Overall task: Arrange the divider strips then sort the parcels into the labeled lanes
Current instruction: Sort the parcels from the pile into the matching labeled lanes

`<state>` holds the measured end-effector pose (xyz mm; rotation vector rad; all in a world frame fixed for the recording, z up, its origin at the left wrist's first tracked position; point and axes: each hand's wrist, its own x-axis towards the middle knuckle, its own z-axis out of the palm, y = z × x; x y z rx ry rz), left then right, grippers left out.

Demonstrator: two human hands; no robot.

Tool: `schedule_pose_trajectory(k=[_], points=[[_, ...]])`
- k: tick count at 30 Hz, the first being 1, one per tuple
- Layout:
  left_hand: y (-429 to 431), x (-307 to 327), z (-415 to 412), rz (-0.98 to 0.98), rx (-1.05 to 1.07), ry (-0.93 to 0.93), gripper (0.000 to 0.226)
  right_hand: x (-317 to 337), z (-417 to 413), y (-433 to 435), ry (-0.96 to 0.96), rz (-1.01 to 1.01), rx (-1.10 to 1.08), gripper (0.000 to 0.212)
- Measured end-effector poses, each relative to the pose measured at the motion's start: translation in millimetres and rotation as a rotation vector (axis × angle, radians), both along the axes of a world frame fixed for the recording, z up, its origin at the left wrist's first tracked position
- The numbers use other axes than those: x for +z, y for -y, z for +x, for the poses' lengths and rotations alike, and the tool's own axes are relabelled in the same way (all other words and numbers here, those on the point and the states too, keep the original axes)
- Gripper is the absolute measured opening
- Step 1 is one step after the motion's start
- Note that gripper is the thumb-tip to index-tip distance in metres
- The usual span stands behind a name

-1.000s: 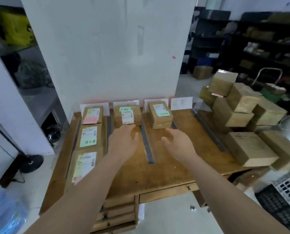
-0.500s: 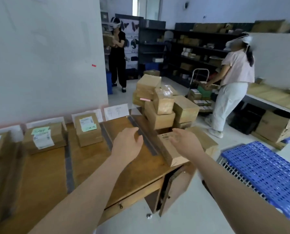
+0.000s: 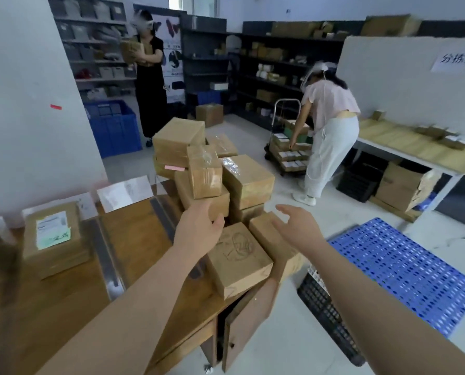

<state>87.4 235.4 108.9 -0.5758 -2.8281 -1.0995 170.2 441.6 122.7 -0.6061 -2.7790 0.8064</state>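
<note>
Head view: left hand (image 3: 199, 230) hides parcel stack (image 3: 212, 169) base; left edge blurred.

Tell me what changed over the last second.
The view swung right, from the sorting lanes to the parcel pile. Both hands, left hand and right hand, moved with it, open, toward the pile. Nothing gripped. The sorted parcel stays in its lane.
</note>
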Motion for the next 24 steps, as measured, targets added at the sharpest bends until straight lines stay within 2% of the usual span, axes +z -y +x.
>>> schedule_pose_trajectory(k=[6,14,17,21,24], points=[[-28,22,-83,0.060,0.087,-0.011,0.054,10,-93,-25,-0.038,-0.066,0.055,0.044],[-71,35,-156,-0.146,0.270,0.085,0.085,9,-178,-44,-0.059,-0.130,0.086,0.042],[-84,28,-172,-0.187,0.322,0.148,0.096,6,-198,-53,-0.028,-0.099,0.111,0.042],[-88,18,-183,-0.089,0.377,0.178,0.092,0,-222,-69,-0.004,-0.123,0.175,0.043],[-81,17,-183,0.117,0.407,0.205,0.094,-1,-236,-81,0.023,-0.173,0.254,0.044]])
